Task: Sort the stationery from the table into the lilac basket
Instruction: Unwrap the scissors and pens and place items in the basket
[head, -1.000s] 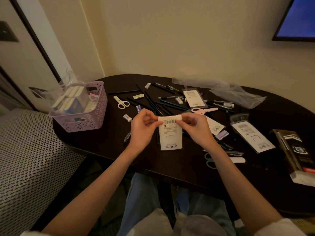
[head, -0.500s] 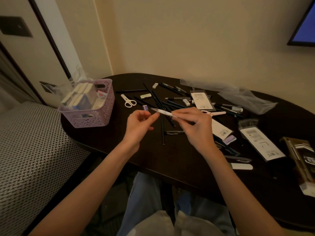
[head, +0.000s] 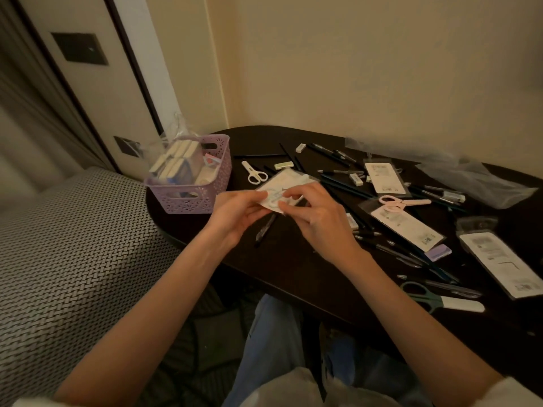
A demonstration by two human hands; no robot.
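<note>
The packet [head: 283,186] sits pinched between our left hand [head: 238,214] and right hand [head: 316,217], lifted off the dark table [head: 293,268] just right of the lilac basket [head: 192,188], both grips sharing it, probably so we can drop it in flat

The basket [head: 191,186] stands on the left end of the table [head: 293,271], with boxes [head: 176,160] inside it. Right of the basket lie small scissors [head: 254,172]. Both hands, left hand [head: 238,215] and right hand [head: 314,212], hold a flat packet [head: 282,186] above the table, before the scattered pencils [head: 346,186]. Further right lie 3 carded packets [head: 385,179], a plastic bag [head: 476,177] behind them, and capped scissors [head: 440,299] at the near edge.
</note>
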